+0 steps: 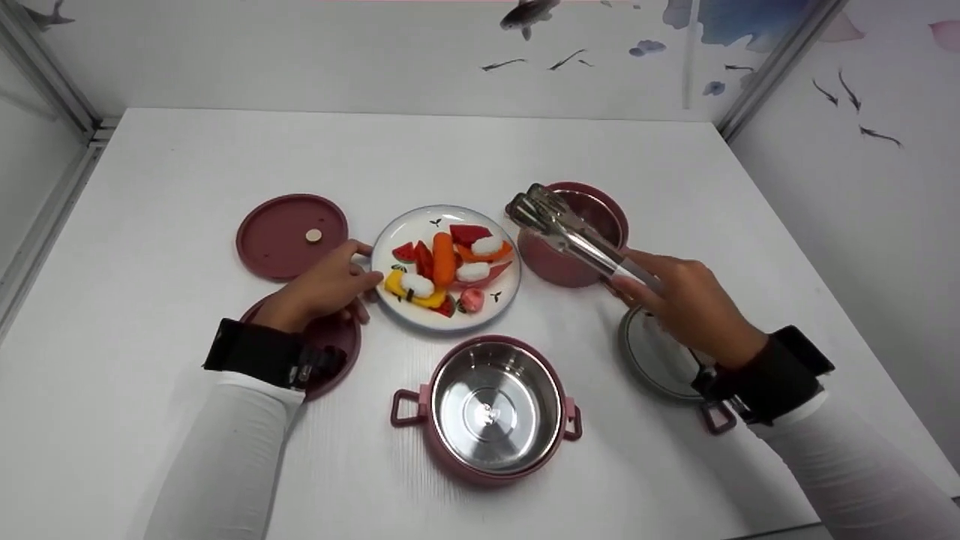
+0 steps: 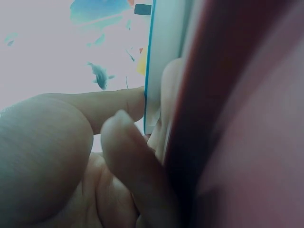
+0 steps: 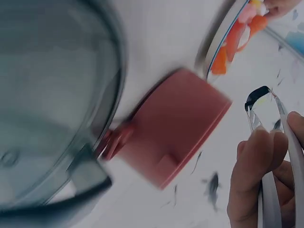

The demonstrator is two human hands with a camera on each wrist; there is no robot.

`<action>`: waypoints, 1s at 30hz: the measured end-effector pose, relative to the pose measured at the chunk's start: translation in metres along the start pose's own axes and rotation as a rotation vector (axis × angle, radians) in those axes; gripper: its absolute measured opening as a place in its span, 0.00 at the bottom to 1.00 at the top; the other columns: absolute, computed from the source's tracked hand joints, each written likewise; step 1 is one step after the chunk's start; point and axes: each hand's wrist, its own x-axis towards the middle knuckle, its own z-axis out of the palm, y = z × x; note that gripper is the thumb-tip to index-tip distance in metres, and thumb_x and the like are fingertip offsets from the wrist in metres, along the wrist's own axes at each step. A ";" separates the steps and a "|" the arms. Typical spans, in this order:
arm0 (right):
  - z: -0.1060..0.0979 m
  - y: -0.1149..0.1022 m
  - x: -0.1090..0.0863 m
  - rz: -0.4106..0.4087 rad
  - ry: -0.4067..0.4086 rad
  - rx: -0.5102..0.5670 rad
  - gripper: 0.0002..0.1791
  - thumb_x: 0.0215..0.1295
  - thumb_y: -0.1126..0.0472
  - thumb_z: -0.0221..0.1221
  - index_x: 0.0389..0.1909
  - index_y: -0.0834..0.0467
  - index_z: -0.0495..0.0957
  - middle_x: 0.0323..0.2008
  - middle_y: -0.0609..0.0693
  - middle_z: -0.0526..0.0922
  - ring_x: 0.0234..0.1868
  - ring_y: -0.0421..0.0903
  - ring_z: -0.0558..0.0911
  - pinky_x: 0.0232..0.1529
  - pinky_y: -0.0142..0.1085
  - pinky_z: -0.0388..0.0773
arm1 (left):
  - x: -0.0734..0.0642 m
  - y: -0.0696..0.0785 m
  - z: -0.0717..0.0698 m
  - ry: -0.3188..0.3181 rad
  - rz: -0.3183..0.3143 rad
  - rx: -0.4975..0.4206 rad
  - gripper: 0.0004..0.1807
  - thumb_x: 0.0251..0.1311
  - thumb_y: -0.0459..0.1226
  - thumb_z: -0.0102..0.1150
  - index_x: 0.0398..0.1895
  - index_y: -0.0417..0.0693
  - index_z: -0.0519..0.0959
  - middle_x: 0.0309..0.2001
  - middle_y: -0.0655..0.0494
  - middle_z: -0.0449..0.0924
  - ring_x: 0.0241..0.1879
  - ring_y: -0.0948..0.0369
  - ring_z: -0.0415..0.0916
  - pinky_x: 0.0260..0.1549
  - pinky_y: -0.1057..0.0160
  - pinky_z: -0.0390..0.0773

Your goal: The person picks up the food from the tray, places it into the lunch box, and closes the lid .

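My left hand (image 1: pixel 326 281) holds the left rim of a white plate (image 1: pixel 448 321) between thumb and fingers. In the left wrist view the plate's blue edge (image 2: pixel 148 61) stands against the fingertips. On the plate lie toy foods: an orange sausage-shaped piece (image 1: pixel 444 259), sushi with white rice (image 1: pixel 417 285), watermelon slices and a pink strawberry-like piece (image 1: pixel 472 300). My right hand (image 1: pixel 694 304) grips metal tongs (image 1: pixel 600 251), whose tips point left over a dark red pot (image 1: pixel 566 266) right of the plate. From the right wrist, the tongs (image 3: pixel 271 204) show between thumb and fingers.
A steel-lined red pot (image 1: pixel 491 416) with two handles stands near the front. Under my right wrist lies a glass lid (image 1: pixel 660 360). Two dark red round pieces lie at left: one with a beige dot (image 1: pixel 281 236), another (image 1: pixel 341 367) partly under my left wrist. Printed walls (image 1: pixel 375 60) border the table.
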 end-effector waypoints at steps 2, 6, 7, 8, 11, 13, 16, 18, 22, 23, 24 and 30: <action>-0.005 0.007 -0.004 0.036 0.005 -0.018 0.21 0.73 0.53 0.58 0.61 0.59 0.78 0.41 0.53 0.88 0.32 0.44 0.79 0.34 0.37 0.77 | -0.001 0.000 -0.001 -0.002 -0.008 0.007 0.29 0.75 0.44 0.48 0.73 0.46 0.53 0.44 0.45 0.80 0.23 0.61 0.83 0.21 0.68 0.77; -0.011 0.018 -0.007 0.088 0.003 -0.072 0.23 0.74 0.52 0.57 0.59 0.64 0.78 0.45 0.60 0.87 0.36 0.50 0.80 0.38 0.43 0.77 | -0.001 -0.001 -0.001 0.005 -0.014 0.012 0.30 0.75 0.45 0.48 0.73 0.46 0.53 0.44 0.45 0.80 0.23 0.61 0.83 0.21 0.68 0.77; -0.012 0.020 -0.007 0.089 -0.001 -0.089 0.23 0.74 0.52 0.57 0.58 0.65 0.78 0.45 0.62 0.87 0.36 0.52 0.81 0.38 0.46 0.77 | -0.001 -0.002 -0.001 0.006 -0.011 0.011 0.30 0.75 0.45 0.48 0.73 0.46 0.53 0.44 0.45 0.80 0.22 0.61 0.83 0.21 0.68 0.77; -0.013 0.021 -0.006 0.089 -0.007 -0.104 0.23 0.74 0.52 0.57 0.58 0.66 0.78 0.45 0.63 0.86 0.36 0.54 0.82 0.38 0.48 0.78 | -0.001 -0.002 -0.001 0.008 -0.009 0.011 0.30 0.75 0.44 0.48 0.73 0.45 0.53 0.43 0.45 0.80 0.22 0.61 0.83 0.21 0.68 0.77; -0.016 0.026 -0.004 0.082 -0.030 -0.136 0.24 0.74 0.52 0.57 0.57 0.68 0.78 0.48 0.66 0.85 0.42 0.59 0.85 0.42 0.53 0.81 | -0.001 -0.002 -0.001 0.011 -0.002 0.006 0.29 0.75 0.44 0.49 0.72 0.45 0.54 0.42 0.45 0.80 0.21 0.61 0.82 0.21 0.68 0.77; -0.016 0.028 -0.003 0.088 -0.053 -0.138 0.23 0.74 0.52 0.56 0.57 0.67 0.78 0.47 0.65 0.86 0.41 0.58 0.85 0.42 0.52 0.81 | -0.001 -0.003 -0.001 0.007 0.007 0.005 0.29 0.75 0.43 0.48 0.72 0.44 0.54 0.42 0.45 0.79 0.21 0.61 0.82 0.20 0.68 0.77; -0.014 0.029 -0.003 0.106 -0.082 -0.125 0.21 0.75 0.51 0.55 0.54 0.65 0.79 0.43 0.62 0.86 0.36 0.54 0.83 0.38 0.47 0.79 | -0.001 -0.002 0.000 0.001 0.008 0.006 0.29 0.75 0.43 0.48 0.71 0.44 0.54 0.42 0.46 0.79 0.21 0.62 0.82 0.20 0.68 0.77; -0.013 0.029 -0.003 0.117 -0.085 -0.115 0.20 0.75 0.50 0.55 0.53 0.63 0.79 0.41 0.59 0.86 0.33 0.51 0.80 0.36 0.44 0.76 | -0.001 -0.001 0.000 -0.003 0.012 0.008 0.29 0.75 0.43 0.48 0.72 0.44 0.54 0.42 0.45 0.80 0.21 0.61 0.82 0.20 0.68 0.77; -0.013 0.028 -0.005 0.120 -0.065 -0.095 0.20 0.75 0.50 0.55 0.53 0.62 0.79 0.43 0.59 0.87 0.37 0.52 0.82 0.40 0.47 0.78 | -0.002 0.001 -0.001 -0.007 -0.001 0.013 0.29 0.75 0.44 0.48 0.72 0.44 0.53 0.43 0.44 0.80 0.22 0.61 0.82 0.21 0.68 0.77; -0.013 0.028 -0.006 0.121 -0.055 -0.091 0.21 0.75 0.50 0.55 0.54 0.63 0.79 0.45 0.60 0.87 0.39 0.52 0.83 0.42 0.48 0.79 | -0.003 0.001 -0.001 -0.008 0.001 0.015 0.29 0.75 0.44 0.48 0.72 0.44 0.53 0.43 0.44 0.80 0.22 0.61 0.82 0.21 0.68 0.77; -0.013 0.027 -0.007 0.121 -0.045 -0.092 0.21 0.75 0.50 0.55 0.55 0.63 0.79 0.46 0.60 0.87 0.40 0.53 0.84 0.43 0.49 0.79 | -0.003 0.002 -0.001 -0.008 0.000 0.016 0.30 0.75 0.44 0.48 0.72 0.44 0.53 0.44 0.44 0.80 0.22 0.61 0.82 0.21 0.68 0.77; -0.016 0.021 -0.011 0.142 -0.036 -0.089 0.22 0.75 0.48 0.55 0.56 0.61 0.78 0.42 0.58 0.86 0.36 0.52 0.80 0.40 0.47 0.76 | -0.002 0.003 0.000 -0.013 -0.003 0.014 0.30 0.75 0.44 0.48 0.72 0.44 0.52 0.45 0.44 0.80 0.22 0.62 0.83 0.21 0.68 0.77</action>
